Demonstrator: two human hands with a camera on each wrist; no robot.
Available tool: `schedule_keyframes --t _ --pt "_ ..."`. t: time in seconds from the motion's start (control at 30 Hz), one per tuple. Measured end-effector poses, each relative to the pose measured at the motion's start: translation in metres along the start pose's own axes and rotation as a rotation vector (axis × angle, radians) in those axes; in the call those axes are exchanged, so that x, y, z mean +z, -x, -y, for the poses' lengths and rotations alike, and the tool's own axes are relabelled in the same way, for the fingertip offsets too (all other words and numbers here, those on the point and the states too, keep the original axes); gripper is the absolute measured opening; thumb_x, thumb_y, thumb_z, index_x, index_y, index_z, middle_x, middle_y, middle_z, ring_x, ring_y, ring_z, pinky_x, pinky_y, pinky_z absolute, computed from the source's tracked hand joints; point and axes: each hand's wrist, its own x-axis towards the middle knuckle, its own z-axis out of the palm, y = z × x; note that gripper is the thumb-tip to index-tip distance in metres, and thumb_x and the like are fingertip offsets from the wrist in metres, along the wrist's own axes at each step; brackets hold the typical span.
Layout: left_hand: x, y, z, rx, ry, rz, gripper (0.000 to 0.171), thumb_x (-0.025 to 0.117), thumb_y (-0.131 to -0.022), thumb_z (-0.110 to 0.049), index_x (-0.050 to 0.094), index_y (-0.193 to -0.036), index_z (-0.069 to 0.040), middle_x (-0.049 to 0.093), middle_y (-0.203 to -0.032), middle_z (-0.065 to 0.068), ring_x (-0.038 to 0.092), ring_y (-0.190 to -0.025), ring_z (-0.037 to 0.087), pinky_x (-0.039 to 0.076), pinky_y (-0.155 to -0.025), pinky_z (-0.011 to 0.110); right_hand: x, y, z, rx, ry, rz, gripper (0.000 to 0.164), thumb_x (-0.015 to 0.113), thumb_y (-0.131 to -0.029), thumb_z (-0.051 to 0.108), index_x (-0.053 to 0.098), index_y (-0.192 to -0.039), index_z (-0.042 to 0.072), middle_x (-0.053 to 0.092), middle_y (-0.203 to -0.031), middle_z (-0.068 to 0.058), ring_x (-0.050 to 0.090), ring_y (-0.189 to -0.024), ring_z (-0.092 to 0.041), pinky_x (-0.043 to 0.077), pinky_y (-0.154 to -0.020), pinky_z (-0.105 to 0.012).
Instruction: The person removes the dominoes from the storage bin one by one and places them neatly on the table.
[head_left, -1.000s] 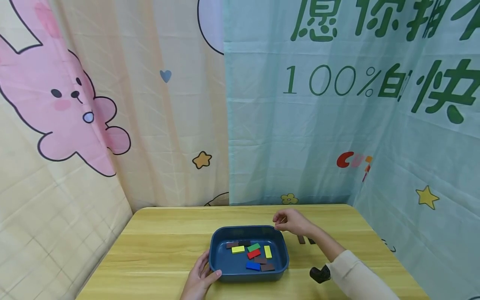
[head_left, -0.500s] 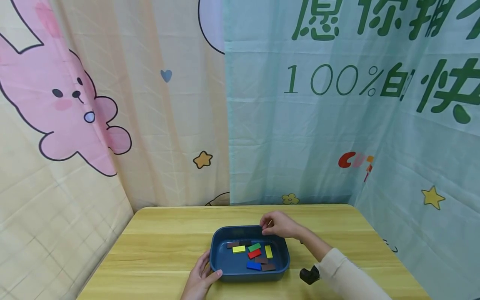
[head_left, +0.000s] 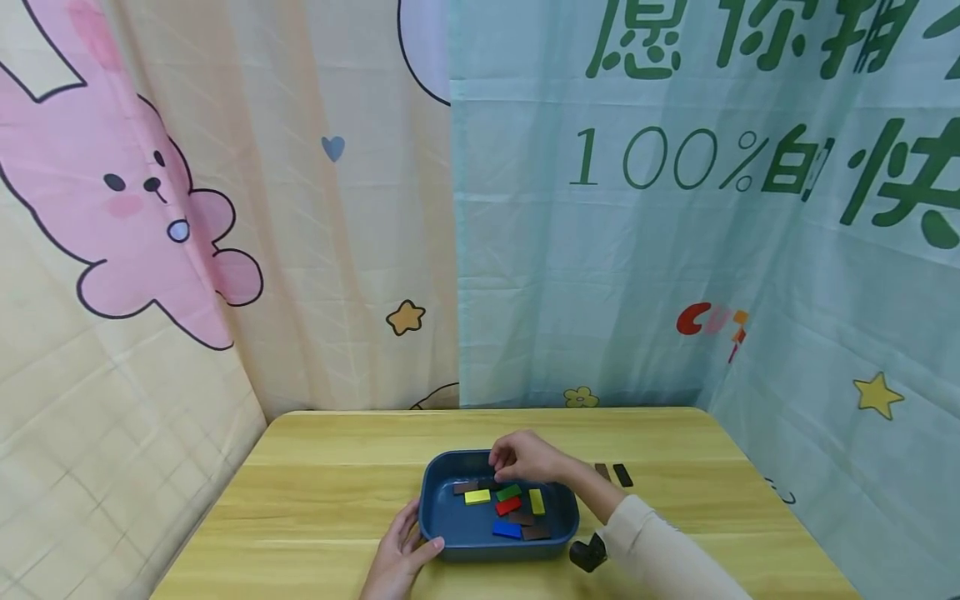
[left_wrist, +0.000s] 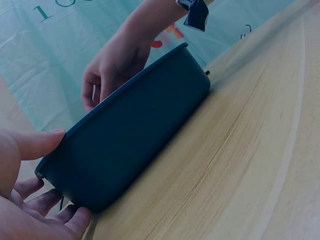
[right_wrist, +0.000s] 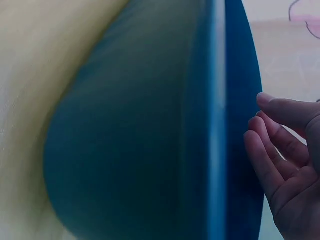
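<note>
A dark blue rectangular tub (head_left: 450, 546) holds several small flat domino-like blocks, among them a blue block (head_left: 507, 529), a red block (head_left: 507, 506), a green block (head_left: 508, 492) and a yellow block (head_left: 477, 497). My left hand (head_left: 403, 552) grips the tub's near left corner, thumb on the rim and fingers against the outer wall, as the left wrist view shows. Over the tub's far side is my right hand (head_left: 527, 458), bent downward just above a black block (head_left: 487, 483). Its fingers (right_wrist: 270, 160) curve loosely in the right wrist view, with nothing visible between them and the thumb.
On the wooden table (head_left: 322, 483), right of the tub, lie a brown block (head_left: 602, 472) and a black block (head_left: 622, 475). A black device (head_left: 588, 552) sits at the right wrist. Printed curtains (head_left: 525, 292) stand behind the table and along its sides.
My right hand has moved left and down from beyond the tub's far right corner to over its inside. The left hand and the blocks have stayed in place.
</note>
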Motion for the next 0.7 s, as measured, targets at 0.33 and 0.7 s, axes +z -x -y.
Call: schedule_keyframes --t 0.33,0.7 --pt "0.001 -0.001 -0.002 -0.016 0.009 -0.005 0.084 0.074 -0.094 0.0 0.018 -0.156 0.015 0.017 -0.158 0.043 0.024 -0.143 0.059 0.046 -0.107 0.052 0.021 -0.02 0.005 -0.013 -0.005 0.064 0.017 0.077 -0.091 0.001 0.074 -0.108 -0.002 0.075 -0.095 -0.006 0.067 -0.083 -0.004 0.057 -0.079 -0.019" --pt "-0.001 0.0 0.0 -0.015 0.028 0.019 0.083 0.072 -0.095 0.0 0.017 -0.156 0.015 0.018 -0.159 0.042 0.025 -0.144 0.058 0.048 -0.107 0.051 0.04 -0.033 0.012 0.044 0.068 0.091 0.025 0.074 -0.095 0.004 0.075 -0.12 0.002 0.075 -0.105 0.002 0.068 -0.09 -0.004 0.057 -0.082 -0.02"
